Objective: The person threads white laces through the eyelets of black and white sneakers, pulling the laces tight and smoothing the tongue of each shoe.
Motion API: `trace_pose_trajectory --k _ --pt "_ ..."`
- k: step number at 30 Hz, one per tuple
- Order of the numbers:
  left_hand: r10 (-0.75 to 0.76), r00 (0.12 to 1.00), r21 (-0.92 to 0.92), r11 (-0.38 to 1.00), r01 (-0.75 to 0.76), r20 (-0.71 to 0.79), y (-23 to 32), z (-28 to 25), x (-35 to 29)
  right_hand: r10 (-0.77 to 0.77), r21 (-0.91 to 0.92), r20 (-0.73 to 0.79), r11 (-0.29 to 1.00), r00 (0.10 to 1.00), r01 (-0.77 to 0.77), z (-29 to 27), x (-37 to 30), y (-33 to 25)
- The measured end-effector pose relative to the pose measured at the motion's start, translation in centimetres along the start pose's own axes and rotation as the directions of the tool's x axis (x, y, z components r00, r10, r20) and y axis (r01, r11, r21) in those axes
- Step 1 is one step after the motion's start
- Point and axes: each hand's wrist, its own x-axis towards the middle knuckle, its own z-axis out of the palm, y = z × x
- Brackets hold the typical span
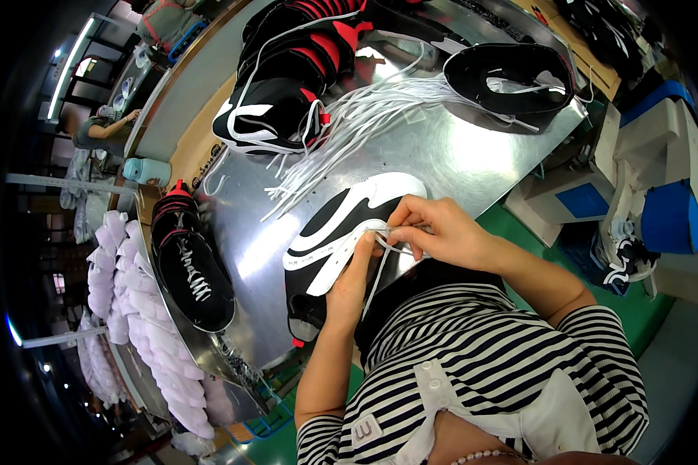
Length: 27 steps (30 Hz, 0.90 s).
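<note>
A black and white shoe upper (341, 215) lies on its side on the metal table, close in front of me. My left hand (355, 273) grips its white eyelet strip, the thumb near the top holes. With bent fingertips my right hand (436, 229) pinches a white shoelace (381, 267) at the end of that strip. The lace hangs down between my hands toward my lap. Whether its tip is through a hole is too small to tell.
Loose white laces (349, 128) spread across the metal table (260, 240). Black-and-red shoes (267, 116) are stacked at the back, a black shoe (512, 76) sits far right, another shoe (190, 271) left. White wrapped bundles (155, 333) hang beyond the left edge. A blue-and-beige machine (667, 170) stands right.
</note>
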Motion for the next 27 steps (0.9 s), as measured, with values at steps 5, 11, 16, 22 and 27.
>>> trace_pose_trajectory --k 5,11,16,22,27 --pt "0.002 1.000 -0.038 0.999 -0.001 0.017 -0.1 0.3 -0.2 -0.042 0.001 -0.015 0.999 0.999 0.042 0.0 -0.4 0.6" --pt "0.160 0.986 0.099 0.981 -0.165 0.055 0.2 0.8 -0.6 -0.012 -0.102 -0.004 0.995 1.000 0.012 -0.3 -0.5 -0.2" --pt "0.492 0.819 0.589 0.582 -0.561 0.294 0.2 1.0 -1.6 -0.157 -0.270 -0.122 0.956 0.980 0.119 1.5 -0.8 1.3" --pt "0.179 0.959 0.309 0.919 -0.243 0.220 -2.1 0.1 -2.0 -0.045 -0.475 0.036 0.878 0.998 0.057 1.8 -0.1 -0.5" --pt "-0.098 0.970 -0.077 0.990 0.118 0.221 -1.6 -2.6 -1.4 -0.075 -0.502 -0.037 0.864 0.996 0.047 -2.8 -1.5 -2.0"
